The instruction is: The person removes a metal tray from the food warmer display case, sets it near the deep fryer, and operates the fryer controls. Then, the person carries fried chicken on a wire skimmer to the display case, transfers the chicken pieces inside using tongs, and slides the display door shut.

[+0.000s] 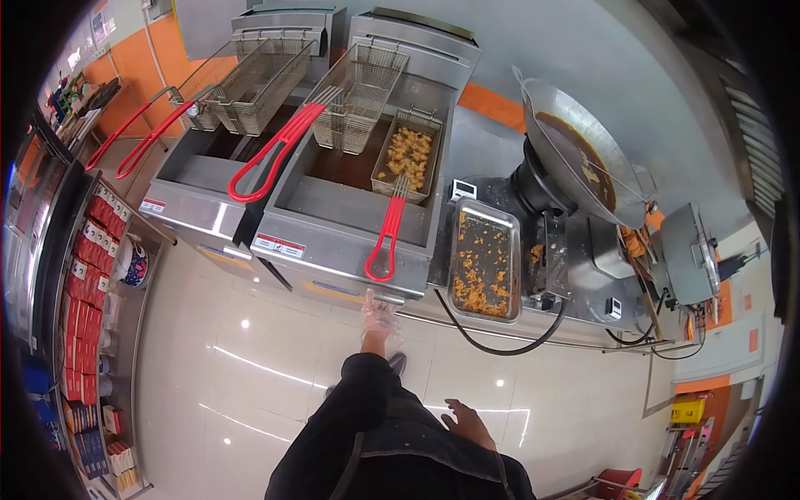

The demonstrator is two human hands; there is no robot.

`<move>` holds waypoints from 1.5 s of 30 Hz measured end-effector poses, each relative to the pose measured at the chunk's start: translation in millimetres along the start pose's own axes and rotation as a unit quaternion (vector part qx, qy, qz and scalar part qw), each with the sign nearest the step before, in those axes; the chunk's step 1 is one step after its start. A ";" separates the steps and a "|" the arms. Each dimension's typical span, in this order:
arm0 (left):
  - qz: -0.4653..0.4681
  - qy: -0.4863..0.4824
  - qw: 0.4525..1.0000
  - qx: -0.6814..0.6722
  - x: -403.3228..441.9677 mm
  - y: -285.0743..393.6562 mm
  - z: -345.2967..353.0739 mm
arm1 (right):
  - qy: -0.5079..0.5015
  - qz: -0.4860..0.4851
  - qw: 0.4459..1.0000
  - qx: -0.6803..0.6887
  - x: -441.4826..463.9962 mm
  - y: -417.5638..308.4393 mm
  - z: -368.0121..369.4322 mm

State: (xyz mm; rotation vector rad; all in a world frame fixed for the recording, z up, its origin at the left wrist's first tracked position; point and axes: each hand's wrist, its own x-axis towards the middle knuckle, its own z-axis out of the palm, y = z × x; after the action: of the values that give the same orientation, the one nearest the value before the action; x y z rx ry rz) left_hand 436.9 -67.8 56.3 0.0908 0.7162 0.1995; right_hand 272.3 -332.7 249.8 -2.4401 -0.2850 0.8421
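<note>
A kitchen with a shiny tiled floor (250, 375) and orange-and-grey walls, seen from above through a round, wide lens. Two steel fryers stand side by side at the upper left: a left fryer (196, 179) and a right fryer (342, 218). Wire baskets (262, 92) sit high over the left one, their red handles pointing outward. In the right fryer, a tall basket (360, 100) is raised at the back, with a long red handle slanting forward. Beside it, a small basket (408, 158) holds golden-brown fried pieces; its red handle (384, 250) reaches over the fryer's front edge.

A person in dark clothing faces the fryers. The left hand (379, 315), in a clear plastic glove, is just below the end of that handle, close to the fryer's front. Its fingers point toward the fryer; whether they pinch or touch anything cannot be told. The right hand (468, 423) is lower, above the floor and well apart from the fryers, fingers loosely spread.

To the right, a steel table (481, 146) carries a shallow tray (518, 275) scattered with golden crumbs and a small timer (463, 189). Behind the tray, a large tilted wok (554, 98) holds dark oil. On the far left, a shelf (137, 350) is stacked with red boxes (83, 325).
</note>
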 end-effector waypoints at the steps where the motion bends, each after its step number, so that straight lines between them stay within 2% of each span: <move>1: 0.003 -0.020 1.000 0.012 -6.8 3.1 5.0 | 0.028 -0.068 0.997 -0.010 18.4 7.7 6.0; 2: -0.017 -0.030 0.999 0.016 -9.6 6.2 3.4 | 0.055 -0.135 0.989 -0.019 37.4 2.1 7.2; 3: -0.036 -0.042 0.998 0.019 -12.3 10.3 1.4 | 0.036 -0.089 0.994 0.046 62.7 -6.3 7.6; 4: -0.053 -0.055 0.997 0.021 -14.3 14.5 0.5 | 0.054 -0.113 0.986 0.109 97.2 -2.7 19.3; 5: -0.069 -0.060 0.995 0.037 -17.2 18.6 0.5 | -0.008 -0.013 0.965 0.261 133.0 -6.0 25.8; 6: -0.082 -0.068 0.993 0.052 -17.9 23.1 3.1 | -0.031 0.046 0.924 0.379 166.8 -9.9 31.5; 8: -0.091 -0.071 0.989 0.089 -16.6 22.7 2.4 | -0.010 0.078 0.821 0.565 225.2 -16.5 50.6; 10: -0.082 -0.060 0.985 0.138 -13.6 21.0 -4.6 | 0.010 0.066 0.774 0.630 264.9 -28.3 64.2; 12: -0.068 -0.070 0.984 0.151 -2.3 20.1 -15.5 | 0.011 0.054 0.703 0.709 285.5 -39.2 70.0; 15: -0.057 -0.077 0.984 0.153 2.3 23.2 -18.0 | 0.009 0.021 0.636 0.771 296.8 -45.2 82.5; 17: -0.061 -0.100 0.980 0.161 -7.9 28.1 -10.2 | 0.035 0.006 0.610 0.792 303.0 -46.6 91.6; 18: -0.089 -0.096 0.981 0.146 -12.6 29.7 -7.1 | 0.055 0.001 0.603 0.796 307.8 -44.4 99.8; 20: -0.067 -0.060 0.988 0.128 -13.4 27.0 -1.1 | 0.112 0.001 0.586 0.802 313.7 -45.3 110.1; 23: -0.054 -0.048 0.993 0.091 -17.2 22.7 0.7 | 0.147 -0.033 0.603 0.784 315.5 -49.1 112.3; 26: -0.051 -0.031 0.994 0.089 -37.6 26.7 13.8 | 0.209 0.069 0.628 0.747 307.8 -63.6 113.1; 29: -0.079 0.003 0.994 0.081 -70.2 37.2 -11.5 | 0.163 0.126 0.595 0.777 263.8 -69.3 141.8; 30: -0.076 0.018 0.993 0.094 -82.0 44.8 -23.2 | 0.142 0.086 0.617 0.769 243.5 -70.9 159.2; 31: -0.075 0.035 0.991 0.103 -95.4 50.1 -39.1 | 0.107 0.108 0.625 0.765 214.9 -68.2 172.5; 32: -0.022 0.111 0.983 0.142 -99.8 55.2 -64.8 | 0.071 0.129 0.633 0.760 185.7 -66.1 185.2; 33: 0.030 0.187 0.966 0.178 -102.2 63.9 -90.1 | 0.021 0.209 0.622 0.754 157.9 -62.3 194.7; 35: 0.174 0.172 0.939 0.240 -121.2 85.2 -118.9 | -0.056 0.211 0.772 0.597 115.9 -33.0 217.8; 37: 0.241 0.229 0.879 0.343 -128.1 109.0 -150.4 | -0.195 0.218 0.849 0.441 96.2 39.4 250.2; 40: 0.205 0.435 0.714 0.509 -179.3 157.8 -100.9 | -0.217 0.270 0.804 0.483 90.0 91.6 260.3; 43: 0.375 0.447 0.631 0.511 -142.4 167.5 -158.2 | -0.251 0.272 0.858 0.357 123.3 93.8 241.4; 45: 0.300 0.463 0.684 0.478 -156.1 188.3 -147.0 | -0.224 0.281 0.907 0.219 168.9 100.7 245.9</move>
State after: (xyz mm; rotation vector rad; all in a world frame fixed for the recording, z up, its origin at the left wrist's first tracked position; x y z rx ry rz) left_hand 196.7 85.1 74.5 1.3376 1.7591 0.4994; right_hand 253.8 -252.3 -54.1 -1.8868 0.4358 1.5276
